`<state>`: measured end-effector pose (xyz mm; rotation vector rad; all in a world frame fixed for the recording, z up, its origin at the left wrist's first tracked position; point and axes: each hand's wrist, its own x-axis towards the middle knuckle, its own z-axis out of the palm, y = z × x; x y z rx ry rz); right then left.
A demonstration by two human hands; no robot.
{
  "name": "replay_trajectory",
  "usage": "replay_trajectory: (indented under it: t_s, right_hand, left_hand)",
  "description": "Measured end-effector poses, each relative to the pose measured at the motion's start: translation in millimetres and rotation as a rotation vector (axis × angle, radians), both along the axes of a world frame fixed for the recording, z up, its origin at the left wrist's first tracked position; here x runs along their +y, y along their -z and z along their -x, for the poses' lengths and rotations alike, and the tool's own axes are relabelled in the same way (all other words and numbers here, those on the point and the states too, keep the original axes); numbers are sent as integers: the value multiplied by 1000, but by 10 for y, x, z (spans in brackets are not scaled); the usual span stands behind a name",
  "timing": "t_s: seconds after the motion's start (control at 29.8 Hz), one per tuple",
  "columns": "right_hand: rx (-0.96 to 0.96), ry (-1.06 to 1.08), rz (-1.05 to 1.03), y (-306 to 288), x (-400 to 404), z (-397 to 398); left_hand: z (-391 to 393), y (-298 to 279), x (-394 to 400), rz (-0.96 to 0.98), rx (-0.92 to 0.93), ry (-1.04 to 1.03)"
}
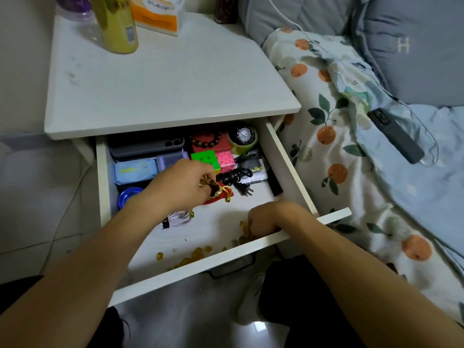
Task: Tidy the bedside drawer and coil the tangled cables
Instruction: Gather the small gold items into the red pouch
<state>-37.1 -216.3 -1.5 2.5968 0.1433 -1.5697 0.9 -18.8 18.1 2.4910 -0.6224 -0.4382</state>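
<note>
In the open bedside drawer, a small red pouch with gold cord is pinched at its mouth by the left hand, just in front of a coiled black cable. Near the drawer's front right corner, the right hand is curled around yellow beads. More beads are scattered along the front edge.
</note>
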Motion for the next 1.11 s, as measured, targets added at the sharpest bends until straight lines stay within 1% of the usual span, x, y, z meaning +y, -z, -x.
replay_trajectory:
  t_s: [0.1, 0.17, 0.23, 0.3, 0.34, 0.4, 0.47, 0.64, 0.8, 0.97, 1.04, 1.11]
  right_hand:
    - [1, 46, -93, -17, 36, -7]
    - [-65, 179, -134, -42, -7, -38]
    - [-167, 222, -105, -51, -58, -76]
    - [-235, 174, -6, -1, -141, -103]
    - [-239, 143, 58, 31, -180, -103]
    - [-221, 107, 168, 109, -237, -83]
    - [-157, 95, 227, 156, -267, -63]
    - [-83, 66, 221, 131, -212, -39]
    - [-212, 125, 238, 174, -210, -34]
    - [-167, 119, 311, 172, -129, -36]
    - [-223, 108, 311, 167, -116, -22]
    - [-319, 69, 278, 122, -122, -7]
  left_hand:
    - [-9, -19, 20, -12, 7, -2]
    - [-10, -35, 22, -14, 12, -6]
    - [-5, -42, 30, -11, 15, -18]
    - [11, -44, 19, -9, 25, -17]
    - [22, -42, 7, -12, 29, -13]
    - [40, -35, -6, -18, 29, -6]
    - [56, -30, -27, -17, 31, 5]
    - [90, 18, -55, -39, 39, 62]
    - [106, 28, -97, -29, 16, 83]
    - [132, 35, -109, -56, 34, 107]
    - [141, 29, -113, -64, 34, 113]
    - [143, 23, -119, -66, 29, 113]
